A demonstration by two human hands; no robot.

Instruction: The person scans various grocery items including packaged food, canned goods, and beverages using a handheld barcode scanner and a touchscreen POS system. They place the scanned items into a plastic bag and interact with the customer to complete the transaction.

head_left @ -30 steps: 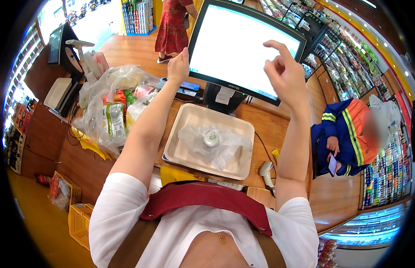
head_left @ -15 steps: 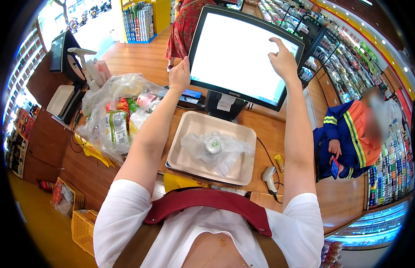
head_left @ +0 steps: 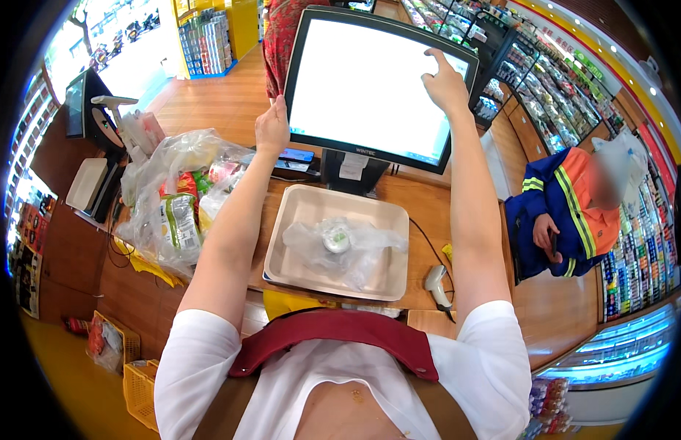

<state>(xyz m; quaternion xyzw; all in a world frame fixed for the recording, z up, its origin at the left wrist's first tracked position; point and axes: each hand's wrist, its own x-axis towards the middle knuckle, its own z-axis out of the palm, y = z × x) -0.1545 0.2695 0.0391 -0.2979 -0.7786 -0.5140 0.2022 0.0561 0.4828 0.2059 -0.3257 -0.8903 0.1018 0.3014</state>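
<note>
A large touchscreen monitor (head_left: 370, 95) with a bright, washed-out screen stands in front of me on a dark base. My left hand (head_left: 272, 128) is closed around its left edge, with some fingers hidden behind it. Over the upper right of the screen, my right hand (head_left: 447, 84) points with its index finger stretched out and its thumb apart, holding nothing. I cannot tell whether the fingertip touches the glass. Between my forearms sits a beige tray (head_left: 282, 242). In it lies a clear plastic bag (head_left: 370, 246) with a small round white-and-green item (head_left: 336, 239).
A full plastic bag of packaged goods (head_left: 183, 213) stands left of the tray. A handheld barcode scanner (head_left: 437, 286) with a cord lies to its right. A person in an orange-and-blue jacket (head_left: 568, 205) is at the right; someone in red (head_left: 282, 44) is behind the monitor. Yellow baskets (head_left: 139, 389) are lower left.
The whole view has shifted slightly. My hands keep their places on and over the monitor. The person at the right has tilted their phone, and the person in red is more hidden behind the monitor.
</note>
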